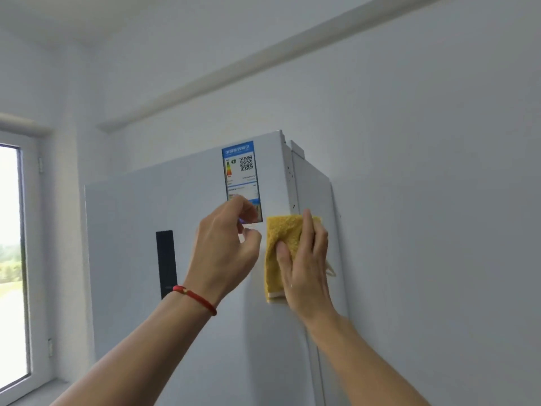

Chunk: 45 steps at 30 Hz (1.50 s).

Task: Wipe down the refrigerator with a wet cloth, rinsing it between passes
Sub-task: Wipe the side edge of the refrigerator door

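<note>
Pressing yellow cloth flat on refrigerator, right hand open; left hand pinching label

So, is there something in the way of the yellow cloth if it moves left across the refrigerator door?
Yes. The left hand is directly left of the yellow cloth, its fingers pinching at the lower edge of the energy label on the refrigerator. The right hand presses the cloth flat on the door.

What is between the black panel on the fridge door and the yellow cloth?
In the head view, the left hand, fingers curled at the energy label's lower corner, sits between the black panel and the yellow cloth; otherwise bare white door.
</note>
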### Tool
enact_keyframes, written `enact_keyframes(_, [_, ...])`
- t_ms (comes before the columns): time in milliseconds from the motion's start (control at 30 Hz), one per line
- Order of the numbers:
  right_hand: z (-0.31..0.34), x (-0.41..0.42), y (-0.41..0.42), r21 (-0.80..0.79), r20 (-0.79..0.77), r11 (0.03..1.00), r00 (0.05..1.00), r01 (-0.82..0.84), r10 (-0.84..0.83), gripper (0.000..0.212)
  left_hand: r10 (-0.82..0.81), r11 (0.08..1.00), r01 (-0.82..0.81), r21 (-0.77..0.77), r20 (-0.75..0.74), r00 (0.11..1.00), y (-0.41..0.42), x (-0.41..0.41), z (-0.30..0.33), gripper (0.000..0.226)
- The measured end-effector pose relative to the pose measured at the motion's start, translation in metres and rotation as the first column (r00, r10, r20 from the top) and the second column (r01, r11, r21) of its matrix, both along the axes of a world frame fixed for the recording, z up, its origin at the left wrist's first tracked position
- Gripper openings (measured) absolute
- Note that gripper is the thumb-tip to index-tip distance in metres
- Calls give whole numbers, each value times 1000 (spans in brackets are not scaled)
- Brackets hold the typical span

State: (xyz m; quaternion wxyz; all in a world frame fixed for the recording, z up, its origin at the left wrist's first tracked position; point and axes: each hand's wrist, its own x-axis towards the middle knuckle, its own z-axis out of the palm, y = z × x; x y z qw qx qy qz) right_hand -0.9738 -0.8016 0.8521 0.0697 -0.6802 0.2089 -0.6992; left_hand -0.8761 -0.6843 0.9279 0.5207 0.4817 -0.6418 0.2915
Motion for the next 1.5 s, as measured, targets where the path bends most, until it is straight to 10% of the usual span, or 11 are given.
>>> enact_keyframes(267, [150,10,-10,-107,-15,992,998,66,-68,71,68,979,-56,-198,55,996,-42,6,106,35])
enact_keyframes(633, [-36,0,6,52,-52,999,998,-18,20,67,101,986,-79,-146,149,984,-61,0,76,57])
enact_keyframes(1000, [191,4,-9,-78,-114,997,993,29,-38,56,49,984,-38,-172,60,997,-40,15,62,64])
enact_keyframes(1500, [-213,0,7,127,-115,991,993,49,-35,68,162,976,-121,-179,236,958,-45,3,-52,41])
